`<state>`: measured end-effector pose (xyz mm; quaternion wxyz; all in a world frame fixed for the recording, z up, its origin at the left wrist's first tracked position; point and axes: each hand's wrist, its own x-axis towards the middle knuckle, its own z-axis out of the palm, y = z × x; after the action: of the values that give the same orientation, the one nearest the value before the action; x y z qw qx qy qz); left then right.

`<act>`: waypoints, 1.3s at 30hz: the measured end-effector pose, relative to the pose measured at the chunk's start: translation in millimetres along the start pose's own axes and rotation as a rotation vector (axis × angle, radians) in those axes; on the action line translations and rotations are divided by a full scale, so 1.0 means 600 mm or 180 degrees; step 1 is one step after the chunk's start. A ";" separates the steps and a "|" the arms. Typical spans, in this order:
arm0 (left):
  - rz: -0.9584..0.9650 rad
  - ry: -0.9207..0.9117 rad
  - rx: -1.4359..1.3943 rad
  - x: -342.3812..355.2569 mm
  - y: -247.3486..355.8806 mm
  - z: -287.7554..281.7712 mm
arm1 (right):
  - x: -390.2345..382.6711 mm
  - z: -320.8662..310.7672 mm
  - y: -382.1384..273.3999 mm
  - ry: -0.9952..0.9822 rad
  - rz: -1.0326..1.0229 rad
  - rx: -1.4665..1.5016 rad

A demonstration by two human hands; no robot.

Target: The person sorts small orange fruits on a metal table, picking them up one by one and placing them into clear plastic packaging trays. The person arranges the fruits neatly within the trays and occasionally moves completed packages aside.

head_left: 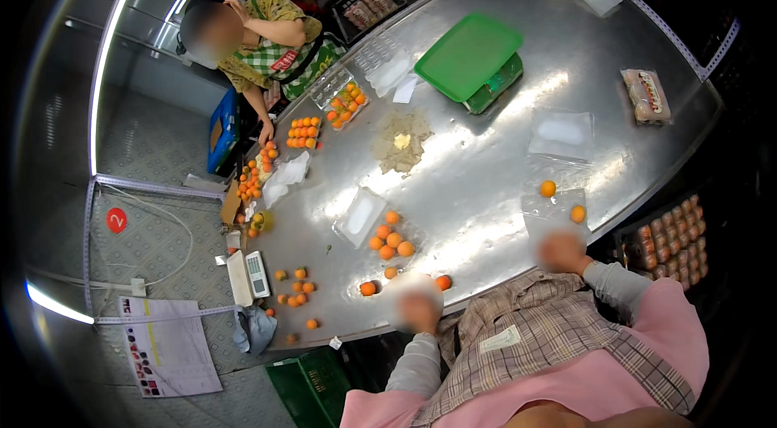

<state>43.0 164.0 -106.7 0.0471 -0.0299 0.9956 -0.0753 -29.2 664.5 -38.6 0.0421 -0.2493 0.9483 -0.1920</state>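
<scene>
My left hand (419, 310) is at the near edge of the steel table, its fingers lost in a blur. A whitish blurred patch lies over it, and I cannot make out whether it is an object. Close by are one orange fruit (443, 282) and another orange fruit (369, 289). Beyond it, several oranges (393, 234) sit in a clear tray beside a white pad in plastic (361, 216). My right hand (562, 251), also blurred, is at the near end of a clear plastic tray (538, 206) bearing two oranges (577, 214).
A green plastic basket (471, 55) stands on the steel table (477, 185). Across from me a person in a green checked apron (279, 63) reaches toward packed oranges (303, 132). A scale (247, 276) and loose oranges (295, 287) are at left. Packed trays (668, 242) stand beside the table, right.
</scene>
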 end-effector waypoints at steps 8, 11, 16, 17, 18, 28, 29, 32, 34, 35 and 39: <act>0.0001 -0.0159 0.0171 0.001 -0.009 0.004 | 0.006 -0.015 -0.027 0.0683 0.0409 0.0147; -0.0207 0.0394 -0.0536 -0.006 -0.001 -0.010 | 0.007 -0.012 -0.027 0.0716 0.0463 0.0205; -0.1573 0.0658 -0.0950 0.022 0.091 -0.188 | 0.014 -0.062 -0.053 0.0893 0.0578 0.0327; -0.1532 0.0771 -0.0953 0.020 0.092 -0.185 | 0.015 -0.062 -0.054 0.0956 0.0579 0.0331; -0.1488 0.0885 -0.0958 0.020 0.092 -0.183 | 0.016 -0.062 -0.054 0.1019 0.0582 0.0333; -0.1277 0.0866 -0.0898 0.020 0.090 -0.168 | 0.012 -0.053 -0.048 0.1001 0.0791 0.0347; -0.1291 0.0860 -0.0909 0.024 0.089 -0.170 | 0.016 -0.056 -0.049 0.1021 0.0792 0.0355; -0.1278 0.0913 -0.0879 0.022 0.083 -0.166 | 0.018 -0.064 -0.056 0.0999 0.0798 0.0360; -0.1221 0.0953 -0.0876 0.027 0.075 -0.165 | 0.023 -0.061 -0.055 0.0983 0.0790 0.0362; -0.1173 0.0914 -0.0901 0.024 0.074 -0.162 | 0.015 -0.057 -0.053 0.0947 0.0806 0.0363; -0.1264 0.0721 -0.0884 0.032 0.073 -0.147 | 0.008 -0.031 -0.041 0.0870 0.0830 0.0280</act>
<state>13.0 218.9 -28.1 -0.0848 -0.2221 0.9700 0.0515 -25.5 648.7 -12.1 -0.0517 -0.0938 0.9601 -0.2583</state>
